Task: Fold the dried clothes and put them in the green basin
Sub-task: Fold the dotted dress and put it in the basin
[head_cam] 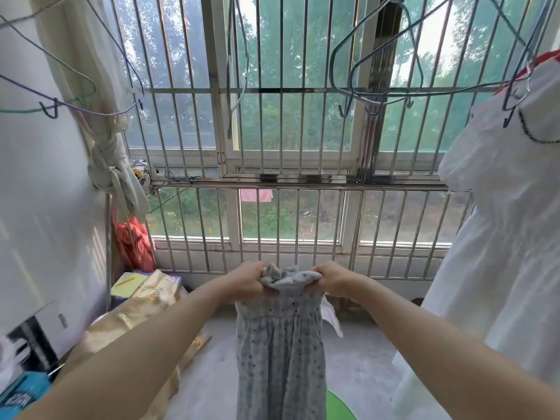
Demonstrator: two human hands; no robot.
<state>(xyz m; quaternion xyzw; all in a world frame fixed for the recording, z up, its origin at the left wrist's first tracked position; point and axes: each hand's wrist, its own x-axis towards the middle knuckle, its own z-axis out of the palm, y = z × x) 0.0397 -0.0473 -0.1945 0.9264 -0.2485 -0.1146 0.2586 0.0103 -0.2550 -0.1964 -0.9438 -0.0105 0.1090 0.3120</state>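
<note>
Head view: our left hand (pixel 247 281) and right hand (pixel 331 278) each keep a clenched grip on the bunched top edge of the dotted dress (pixel 280 344). The fingers curl round the cloth, and the two hands sit near each other with a hump of fabric between them. The dress hangs straight down from that grip at full length, held in the air in front of us, and we judge that no fold is made yet.

Below the dress and just to its right, a slice of the green basin (pixel 339 407) shows, partly hidden behind the hem. The concrete floor (pixel 363 353) lies beneath the dress. To its right hangs a white garment (pixel 500 237), close to our right forearm. Above it dangle empty wire hangers (pixel 378 71), behind it stand the window bars (pixel 288 207), and to its left a gold bag (pixel 142 313) leans.

Risks, as we judge them:
- With the top bunched and not spread, the fold may come out crooked.
- If we lower the dress while folding in the air, the hem could drag on the floor and pick up dirt.
- A wide swing of our right elbow could snag the white garment.
- Because the dress hides most of the basin, we could drop it half over the rim.
</note>
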